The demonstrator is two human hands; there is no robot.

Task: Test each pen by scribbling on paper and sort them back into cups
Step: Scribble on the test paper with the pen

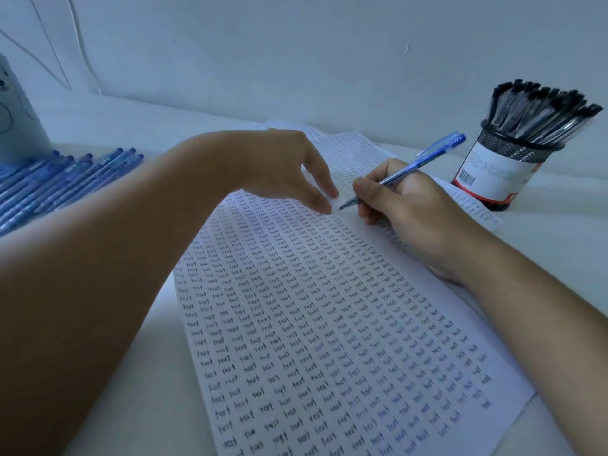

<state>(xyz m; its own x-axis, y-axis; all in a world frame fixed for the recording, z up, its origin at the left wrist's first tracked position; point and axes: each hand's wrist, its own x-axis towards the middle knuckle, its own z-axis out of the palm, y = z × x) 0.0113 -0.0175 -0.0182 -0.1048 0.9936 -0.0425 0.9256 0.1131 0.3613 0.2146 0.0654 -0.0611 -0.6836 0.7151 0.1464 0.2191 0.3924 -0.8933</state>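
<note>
White table [543, 245]; right hand [404, 205] grips pen [404, 169], tip lower-left on paper [312, 324]; left hand [289, 166] relaxed.

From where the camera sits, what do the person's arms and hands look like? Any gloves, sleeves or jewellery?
Both arms are bare as far as the picture reaches: no sleeves show. The left hand and right hand wear no gloves, and no rings, watch or bracelets are visible on the fingers or wrists. The nails that show look short and unpainted.
</note>
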